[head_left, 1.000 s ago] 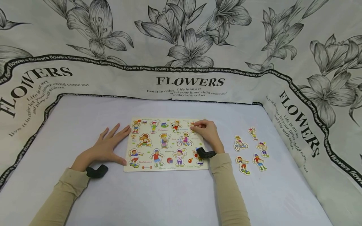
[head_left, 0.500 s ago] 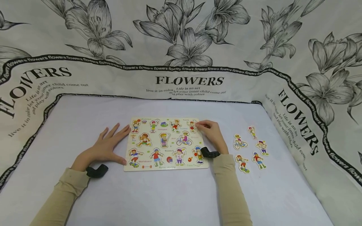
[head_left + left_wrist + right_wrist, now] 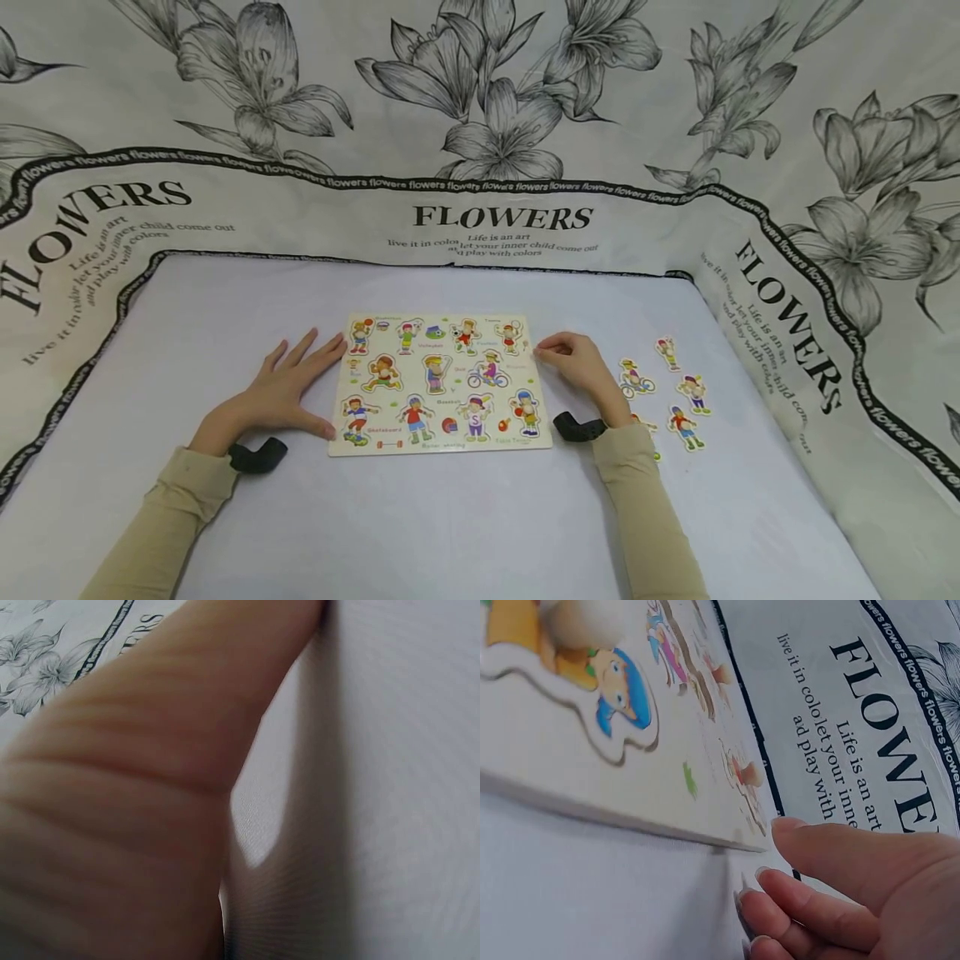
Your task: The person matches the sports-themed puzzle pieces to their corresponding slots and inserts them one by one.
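A cream puzzle board [image 3: 412,383] with cartoon sports figures lies flat on the white table. My left hand [image 3: 277,387] is spread at its left side, fingertips and thumb tip right at the edge. Just off the board's right edge is my right hand [image 3: 576,360], its fingers loosely bent. The right wrist view shows a gap between thumb [image 3: 825,851] and fingers, with nothing held there. Nearest to that hand is the tennis figure [image 3: 509,337] in the top right corner. Knobs stand up from figures in the right wrist view, including a blue-haired one [image 3: 626,697].
Several loose figure pieces lie right of the board, among them a cyclist [image 3: 634,380], a baseball player [image 3: 694,394] and a roller skater [image 3: 685,428]. My right sleeve [image 3: 637,483] partly covers another. Flower-printed cloth [image 3: 502,142] rises behind the table.
My right hand has drawn back from the tennis figure to the right, past the board's edge, uncovering that corner and the lower right figure. The left hand has stayed in place.
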Demonstrator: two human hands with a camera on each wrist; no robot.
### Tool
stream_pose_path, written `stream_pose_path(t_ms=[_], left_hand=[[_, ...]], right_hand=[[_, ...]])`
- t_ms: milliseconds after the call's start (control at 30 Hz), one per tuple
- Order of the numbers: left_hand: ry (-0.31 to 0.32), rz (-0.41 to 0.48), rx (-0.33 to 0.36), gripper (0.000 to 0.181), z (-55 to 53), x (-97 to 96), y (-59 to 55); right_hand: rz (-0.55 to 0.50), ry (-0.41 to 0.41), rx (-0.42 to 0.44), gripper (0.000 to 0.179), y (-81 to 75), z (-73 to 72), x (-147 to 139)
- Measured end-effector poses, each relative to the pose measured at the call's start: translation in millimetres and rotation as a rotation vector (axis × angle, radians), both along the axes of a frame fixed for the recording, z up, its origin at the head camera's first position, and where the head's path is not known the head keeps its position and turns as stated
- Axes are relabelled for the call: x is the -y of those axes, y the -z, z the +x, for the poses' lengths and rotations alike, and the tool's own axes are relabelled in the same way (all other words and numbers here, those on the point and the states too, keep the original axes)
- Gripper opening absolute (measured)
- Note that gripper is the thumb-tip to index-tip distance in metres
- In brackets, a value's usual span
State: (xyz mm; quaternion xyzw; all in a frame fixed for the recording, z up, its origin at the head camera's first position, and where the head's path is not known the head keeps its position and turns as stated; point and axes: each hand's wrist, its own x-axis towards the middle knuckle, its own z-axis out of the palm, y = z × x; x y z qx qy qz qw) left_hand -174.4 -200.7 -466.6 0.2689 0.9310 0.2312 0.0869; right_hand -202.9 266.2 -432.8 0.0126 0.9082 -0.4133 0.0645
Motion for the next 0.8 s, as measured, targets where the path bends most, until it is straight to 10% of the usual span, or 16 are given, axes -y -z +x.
stream_pose_path(t_ms=[800], left_hand=[[0.014,-0.005,-0.01,0.133,-1.7,1.0,0.7]], right_hand=[[0.19,0.033,-0.211,0.02,-10.5,45.9,-76.8]])
